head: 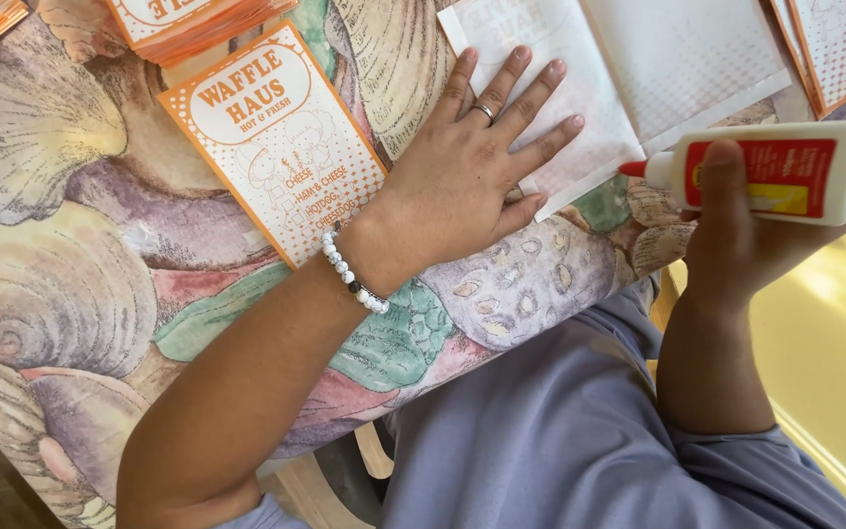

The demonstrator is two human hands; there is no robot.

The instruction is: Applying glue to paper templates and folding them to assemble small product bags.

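the left hand (467, 181) lies flat, palm down, on a white paper sheet (580, 88) that sits face-down on the shell-patterned tablecloth (70, 245). its fingers (526, 93) are spread apart and stretched forward, with a ring on one of them, and they press the near corner of the sheet; it looks like a hold meant to keep the paper from sliding. a white bead bracelet (350, 274) circles the wrist just behind the palm, and the forearm runs back toward the person's lap at a slant.

the right hand (736, 235) is wrapped around a white glue bottle (775, 171) with a red label. the thumb lies across the label on top, the other fingers are hidden beneath, so the hand is clamped on the bottle. the bottle is held on its side, its red nozzle (632, 168) pointing toward the left fingertips and sitting right at the sheet's lower edge, seemingly so that glue lands along that edge. the right wrist is bent upward from an upright forearm.

beyond the left thumb lies an orange-and-white printed card (276, 137), and past it a stack of similar cards (198, 24).
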